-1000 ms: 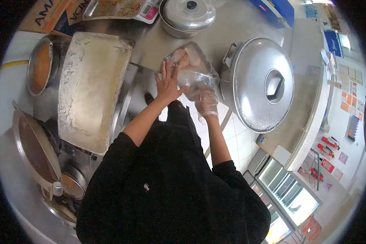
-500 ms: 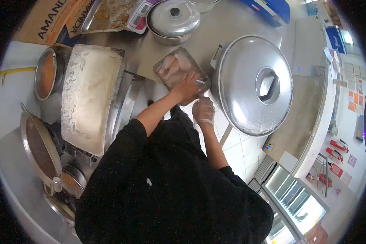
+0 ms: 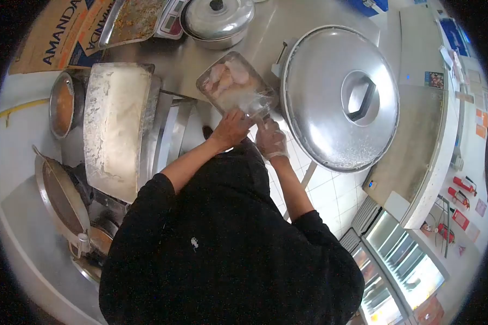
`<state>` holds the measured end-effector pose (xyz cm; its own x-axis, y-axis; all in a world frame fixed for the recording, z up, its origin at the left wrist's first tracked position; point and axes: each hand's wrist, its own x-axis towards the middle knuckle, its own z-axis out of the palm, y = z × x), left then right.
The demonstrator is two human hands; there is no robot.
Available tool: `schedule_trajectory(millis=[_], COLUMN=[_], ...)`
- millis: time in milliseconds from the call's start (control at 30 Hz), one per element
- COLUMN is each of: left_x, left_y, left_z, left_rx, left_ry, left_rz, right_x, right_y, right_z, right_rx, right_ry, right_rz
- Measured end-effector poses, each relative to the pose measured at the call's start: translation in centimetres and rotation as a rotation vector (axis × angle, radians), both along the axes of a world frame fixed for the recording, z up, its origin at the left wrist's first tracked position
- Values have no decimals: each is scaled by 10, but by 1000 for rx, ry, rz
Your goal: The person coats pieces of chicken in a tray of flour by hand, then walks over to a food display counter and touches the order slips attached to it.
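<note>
A metal tray [image 3: 224, 102] holds several pieces of raw chicken [image 3: 230, 75] at the near edge of the steel table. Crumpled clear plastic [image 3: 253, 101] lies over the tray's near right corner. My left hand [image 3: 233, 131] is bare, with its fingers bent and closed on the plastic at the tray's near edge. Beside it, my right hand [image 3: 271, 139] wears a clear glove. Its fingers are curled just below the tray corner; what they grip is hidden. Both hands are close together, away from the chicken.
A large lidded pot [image 3: 320, 92] stands right of the tray. Behind are a smaller lidded pot [image 3: 217, 24], a scale [image 3: 171, 21] and a crumb-covered baking tray [image 3: 135, 21]. A flour-dusted metal cover [image 3: 114, 130] and a pan of orange liquid [image 3: 63, 105] are on the left.
My left hand has drawn back from over the tray to its near edge, and more clear plastic shows. My right hand has closed in near the tray corner. The view has shifted slightly.
</note>
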<state>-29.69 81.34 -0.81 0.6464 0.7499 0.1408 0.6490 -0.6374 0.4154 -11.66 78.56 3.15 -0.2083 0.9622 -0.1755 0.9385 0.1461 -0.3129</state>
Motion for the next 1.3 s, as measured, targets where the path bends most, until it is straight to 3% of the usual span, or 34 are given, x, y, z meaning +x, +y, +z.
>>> schedule_trajectory(millis=[100,167,400,500,567,700,767,800,833,900,967,1067,1167,1300], left_x=[4,4,3,-6,-13,-28,-27,-27,-25,-20,-29,-44,-54,-55], left_y=[4,9,12,16,17,19,19,18,18,14,5,-3,-8,-12], left_z=[15,12,-8,-7,8,-4,-4,-5,-1,2,-5,-10,-13,-10], left_rx=[-43,146,189,190,39,33,90,85,136,183,24,106,18,20], left_ry=[52,90,169,14,-160,-218,-190,-189,-236,-294,-179,-154,-132,-146], left_rz=[28,-19,-78,-84,-156,-256,-248,-247,-242,-249,-154,-96,-93,-59], right_x=[7,8,9,9,11,10,9,8,7,6,3,8,11,1], right_y=[0,3,11,15,14,15,15,13,14,21,21,27,30,24], right_z=[-13,-24,-29,-30,-31,-27,-21,-19,-19,-19,-10,-19,-25,-17], right_rx=[151,78,30,29,37,39,-131,48,40,-202,-283,-386,-337,-266], right_ry=[19,-60,-57,-88,-81,49,105,195,196,82,-51,-146,-188,-77], right_rz=[97,126,141,177,158,122,158,245,240,292,281,46,-93,-70])
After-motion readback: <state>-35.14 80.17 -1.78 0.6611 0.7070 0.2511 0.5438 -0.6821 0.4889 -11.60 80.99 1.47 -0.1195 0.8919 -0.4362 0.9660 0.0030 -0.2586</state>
